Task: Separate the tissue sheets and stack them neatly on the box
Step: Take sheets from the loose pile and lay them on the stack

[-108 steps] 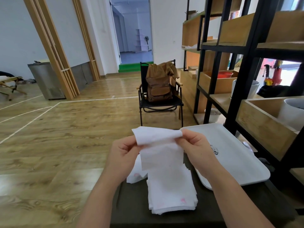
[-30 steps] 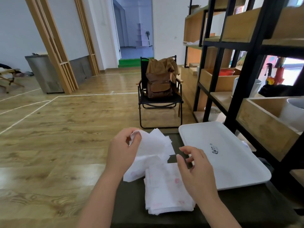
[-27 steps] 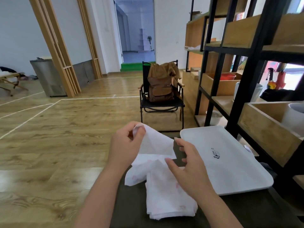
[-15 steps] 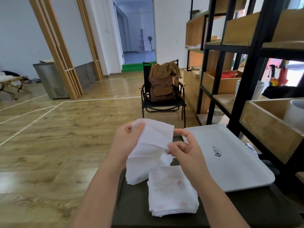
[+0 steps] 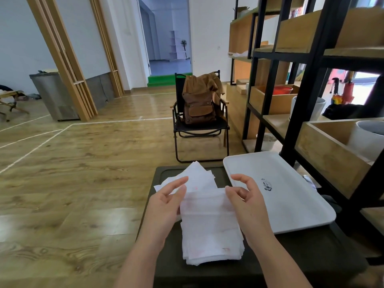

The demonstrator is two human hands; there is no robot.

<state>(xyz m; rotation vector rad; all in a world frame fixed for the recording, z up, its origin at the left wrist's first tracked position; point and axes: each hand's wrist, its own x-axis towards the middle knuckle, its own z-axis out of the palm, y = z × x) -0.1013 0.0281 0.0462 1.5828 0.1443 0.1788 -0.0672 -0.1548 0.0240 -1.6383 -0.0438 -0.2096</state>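
A neat stack of white tissue sheets lies on the dark box. One tissue sheet is spread over the stack's far end, between my two hands. My left hand is at its left edge with fingers straight and thumb apart. My right hand has its thumb and curled fingers at the sheet's top right corner. A loose pile of unsorted tissues lies just behind, on the far part of the box.
A white tray rests on the box's right side, close to my right hand. A black and wood shelf unit stands to the right. Ahead on the wooden floor, a black chair holds a brown backpack.
The sheet I held up in both hands half a second ago has come down onto the stack. My left hand's fingers have straightened.
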